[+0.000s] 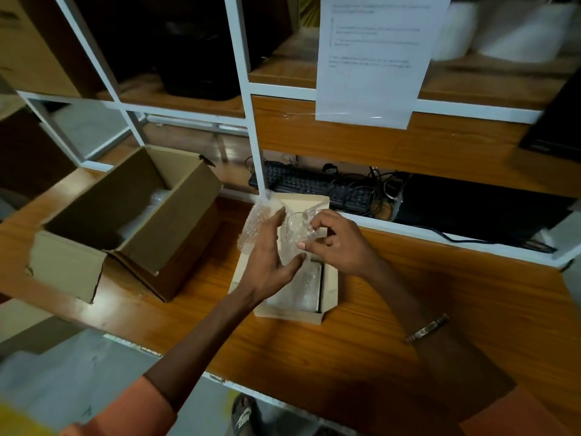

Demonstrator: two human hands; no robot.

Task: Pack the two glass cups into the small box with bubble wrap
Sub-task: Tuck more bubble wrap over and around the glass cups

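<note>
A clear glass cup [294,229], half-swathed in bubble wrap [251,226], sits upright above the open small box [327,306], which holds more wrap.

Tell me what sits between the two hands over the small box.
In the head view, a glass cup partly wrapped in bubble wrap sits between the left hand and right hand, above the small box.

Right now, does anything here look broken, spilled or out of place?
Nothing looks broken or spilled. The only untidy spots: the big cardboard box sits askew with flaps splayed, and cables tangle beside the keyboard under the shelf.
</note>
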